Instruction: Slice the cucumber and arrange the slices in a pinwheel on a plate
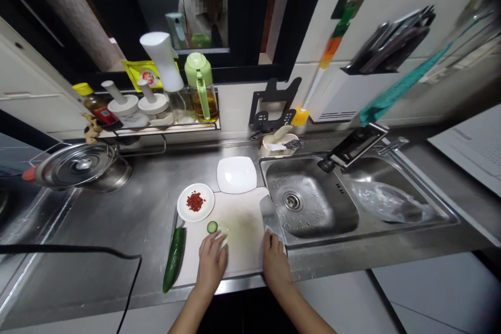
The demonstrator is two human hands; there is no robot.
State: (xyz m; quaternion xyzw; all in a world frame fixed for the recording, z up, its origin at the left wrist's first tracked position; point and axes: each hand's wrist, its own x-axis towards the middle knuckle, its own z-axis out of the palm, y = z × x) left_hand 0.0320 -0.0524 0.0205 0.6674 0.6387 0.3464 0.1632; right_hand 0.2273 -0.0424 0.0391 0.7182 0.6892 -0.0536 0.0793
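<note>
My left hand (212, 261) rests on the white cutting board (238, 219), fingers curled over a pale piece of cucumber (223, 235) that shows only partly. A round cucumber slice (212, 227) lies just beyond its fingertips. My right hand (275, 263) is closed round the handle of a cleaver (271, 217), whose broad blade lies along the board's right edge beside the sink. A whole cucumber (174, 258) lies on the board's left side. A small white plate (195, 202) holds chopped red chili (195, 201).
An empty white square dish (236, 174) stands behind the board. The sink (313, 203) to the right holds a plastic bag (387, 202) under the faucet (354, 146). A lidded pot (80, 166) stands at left, bottles on a shelf (168, 126) behind, and a black cable (78, 251) crosses the counter.
</note>
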